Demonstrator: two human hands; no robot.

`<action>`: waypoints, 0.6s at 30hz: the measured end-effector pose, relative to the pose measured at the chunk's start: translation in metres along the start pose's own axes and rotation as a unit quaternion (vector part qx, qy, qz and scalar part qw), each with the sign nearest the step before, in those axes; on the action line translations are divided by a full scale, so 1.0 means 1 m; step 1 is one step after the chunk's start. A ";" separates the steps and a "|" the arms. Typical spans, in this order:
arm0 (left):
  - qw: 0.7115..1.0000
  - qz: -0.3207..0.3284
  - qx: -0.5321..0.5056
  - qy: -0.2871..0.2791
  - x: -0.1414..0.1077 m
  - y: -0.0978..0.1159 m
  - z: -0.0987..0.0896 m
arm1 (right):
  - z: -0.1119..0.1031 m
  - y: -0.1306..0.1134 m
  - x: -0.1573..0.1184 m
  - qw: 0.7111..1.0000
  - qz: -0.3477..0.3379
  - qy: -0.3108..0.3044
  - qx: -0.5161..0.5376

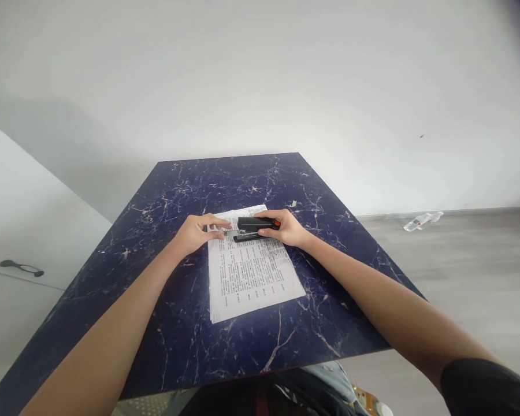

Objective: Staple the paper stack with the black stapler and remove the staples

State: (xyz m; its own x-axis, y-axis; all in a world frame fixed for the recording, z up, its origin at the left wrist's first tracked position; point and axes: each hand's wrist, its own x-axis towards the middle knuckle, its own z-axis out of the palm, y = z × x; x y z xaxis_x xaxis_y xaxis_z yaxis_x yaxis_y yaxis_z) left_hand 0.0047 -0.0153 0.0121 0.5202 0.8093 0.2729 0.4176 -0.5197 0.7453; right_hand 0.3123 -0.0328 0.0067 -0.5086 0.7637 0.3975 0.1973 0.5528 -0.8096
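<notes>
Two hands, one stapler (255,225) and one stack of printed sheets (253,277) are what we count at the centre of the frame; the sheets overlap too closely for us to number them. One small pale piece (294,203) lies just above and right of our right hand (291,229), and one clear wrapper (422,221) rests on the floor at the right.

The table (225,185) has its far edge in the upper middle and its near edge along the bottom. We have room for moving above the stack and to both sides of it, where the blue surface runs out to the edges.

The stapler is black with an orange patch at its right end, and lies sideways over the upper part of the stack, its top and base parted at the left. Our right hand is clamped on it. Our left hand (195,232) has thumb and fingertips at a silvery strip (231,233) by the stapler's left end; we cannot tell whether they pinch it.
</notes>
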 end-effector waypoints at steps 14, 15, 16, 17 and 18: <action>0.970 -0.080 0.198 0.120 0.010 0.007 0.023 | -0.036 -0.029 0.005 0.997 0.030 0.032 -0.070; 0.957 -0.104 0.240 0.127 0.010 0.000 0.024 | -0.047 -0.024 0.003 0.993 0.054 0.054 -0.089; 0.945 -0.121 0.273 0.131 0.010 -0.007 0.024 | -0.057 -0.017 0.000 0.987 0.080 0.082 -0.110; 0.937 -0.132 0.296 0.128 0.010 -0.012 0.024 | -0.067 -0.009 -0.004 0.979 0.105 0.113 -0.132; 0.933 -0.136 0.310 0.122 0.010 -0.016 0.025 | -0.074 0.000 -0.007 0.969 0.124 0.142 -0.156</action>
State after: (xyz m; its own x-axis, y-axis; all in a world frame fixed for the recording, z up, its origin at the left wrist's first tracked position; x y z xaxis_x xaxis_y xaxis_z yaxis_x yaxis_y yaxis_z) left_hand 0.0215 -0.0061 -0.0120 0.1781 0.9336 0.3110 0.8994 -0.2827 0.3333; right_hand 0.3782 -0.0131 0.0361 -0.1701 0.9224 0.3467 0.5511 0.3807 -0.7425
